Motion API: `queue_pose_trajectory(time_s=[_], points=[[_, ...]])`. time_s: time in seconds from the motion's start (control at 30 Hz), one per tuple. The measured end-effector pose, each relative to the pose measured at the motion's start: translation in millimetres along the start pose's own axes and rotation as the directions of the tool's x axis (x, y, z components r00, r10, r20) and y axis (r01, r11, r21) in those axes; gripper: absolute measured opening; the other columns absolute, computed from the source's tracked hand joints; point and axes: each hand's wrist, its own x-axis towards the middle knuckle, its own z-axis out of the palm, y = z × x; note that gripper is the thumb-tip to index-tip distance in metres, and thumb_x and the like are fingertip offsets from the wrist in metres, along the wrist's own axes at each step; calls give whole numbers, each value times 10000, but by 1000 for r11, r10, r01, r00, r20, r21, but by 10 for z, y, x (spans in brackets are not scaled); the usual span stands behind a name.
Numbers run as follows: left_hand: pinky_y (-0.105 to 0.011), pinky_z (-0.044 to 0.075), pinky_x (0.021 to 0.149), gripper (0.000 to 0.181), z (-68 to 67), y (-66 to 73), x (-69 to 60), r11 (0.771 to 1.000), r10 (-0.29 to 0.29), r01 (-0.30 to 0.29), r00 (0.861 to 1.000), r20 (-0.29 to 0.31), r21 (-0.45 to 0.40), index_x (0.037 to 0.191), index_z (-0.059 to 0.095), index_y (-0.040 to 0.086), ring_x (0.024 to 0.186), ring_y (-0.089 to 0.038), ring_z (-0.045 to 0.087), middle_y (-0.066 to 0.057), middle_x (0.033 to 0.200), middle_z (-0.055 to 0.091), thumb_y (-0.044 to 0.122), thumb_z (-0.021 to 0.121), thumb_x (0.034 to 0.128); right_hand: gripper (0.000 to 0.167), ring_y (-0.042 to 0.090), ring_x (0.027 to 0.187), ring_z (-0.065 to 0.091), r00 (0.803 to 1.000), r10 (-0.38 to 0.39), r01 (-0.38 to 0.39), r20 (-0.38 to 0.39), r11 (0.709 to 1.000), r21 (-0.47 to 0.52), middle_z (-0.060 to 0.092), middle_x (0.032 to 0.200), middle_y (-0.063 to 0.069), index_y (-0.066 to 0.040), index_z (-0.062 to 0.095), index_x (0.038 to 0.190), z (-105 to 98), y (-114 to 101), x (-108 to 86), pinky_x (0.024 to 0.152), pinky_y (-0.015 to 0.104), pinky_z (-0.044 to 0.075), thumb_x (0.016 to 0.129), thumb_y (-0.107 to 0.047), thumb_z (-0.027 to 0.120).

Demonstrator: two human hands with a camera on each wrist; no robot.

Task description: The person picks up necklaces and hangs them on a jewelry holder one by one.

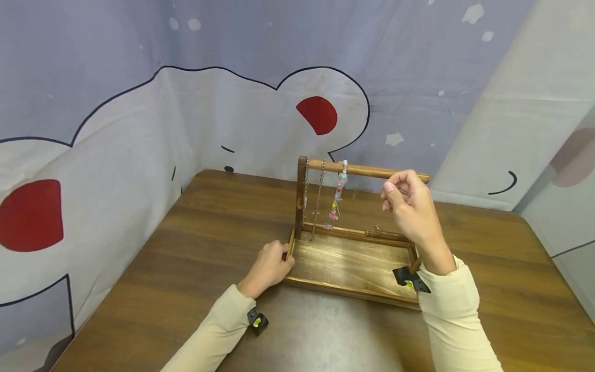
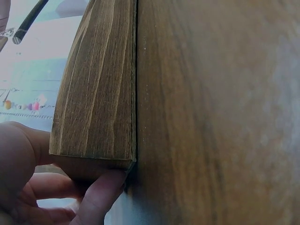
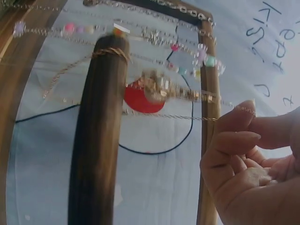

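Observation:
A brown wooden jewelry stand [image 1: 344,261] has a shallow tray base and a top bar [image 1: 367,170]. My left hand [image 1: 267,263] grips the tray's front left corner; in the left wrist view, that hand's fingers [image 2: 101,192] curl round the wooden edge. Beside the right part of the top bar, my right hand [image 1: 413,206] is raised. In the right wrist view, its thumb and forefinger pinch a thin chain [image 3: 243,108]. From the bar's left half hang a link chain [image 1: 319,194] and a colorful beaded strand [image 1: 338,194].
A shorter wooden peg [image 3: 96,136] with a fine gold chain looped round its end sits lower on the stand. The stand rests on a brown wooden table [image 1: 223,217]. Behind it hangs a cartoon-printed cloth [image 1: 260,124].

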Motion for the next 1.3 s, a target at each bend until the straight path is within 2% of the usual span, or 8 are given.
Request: queue_pose_trajectory(time_s=[0.2,0.33,0.57,0.7,0.93,1.3], points=[[-241,332,427,262,3,-5,-6,1000,2,-2,1000,-3,0,553,406,128,473,-100,382,12,571,366,52,553,756,8,110,578,546,993,70,-69,-92,997,20,540,766,83,-75,449,942,-137,44,60,525,182,452,941,-70,443],[-238,328,421,269,3,-7,-5,1000,3,-3,1000,-2,0,551,402,127,464,-98,376,13,569,363,50,556,757,50,97,552,538,984,89,-82,-152,995,53,547,726,59,-27,446,944,-240,64,88,499,168,441,931,-71,467],[-234,328,417,267,15,-2,-1,1000,8,-8,1000,-3,2,557,401,121,457,-99,378,3,577,369,49,556,761,37,88,537,539,962,113,-118,-249,993,-6,550,697,36,-89,461,908,-413,70,100,490,162,436,925,-58,471],[-234,335,418,256,12,-1,1,1000,5,-5,1000,0,0,560,409,118,456,-95,384,-1,582,379,46,549,762,34,76,524,533,950,125,-136,-285,991,-19,556,681,19,-87,461,903,-516,74,115,492,163,437,924,-62,468],[-230,333,420,243,3,4,-6,1000,-3,3,1000,11,-4,571,421,112,446,-88,370,-12,597,388,53,543,774,35,56,520,531,934,144,-185,-327,978,-97,554,679,-27,-99,458,900,-611,64,126,498,161,438,923,-78,473],[-228,329,419,267,12,-6,6,1000,0,0,1000,10,7,564,417,121,448,-95,370,-7,592,380,53,549,785,33,60,522,540,936,122,-181,-331,972,-151,566,682,-29,-112,469,907,-578,16,119,496,170,441,926,-85,469]])
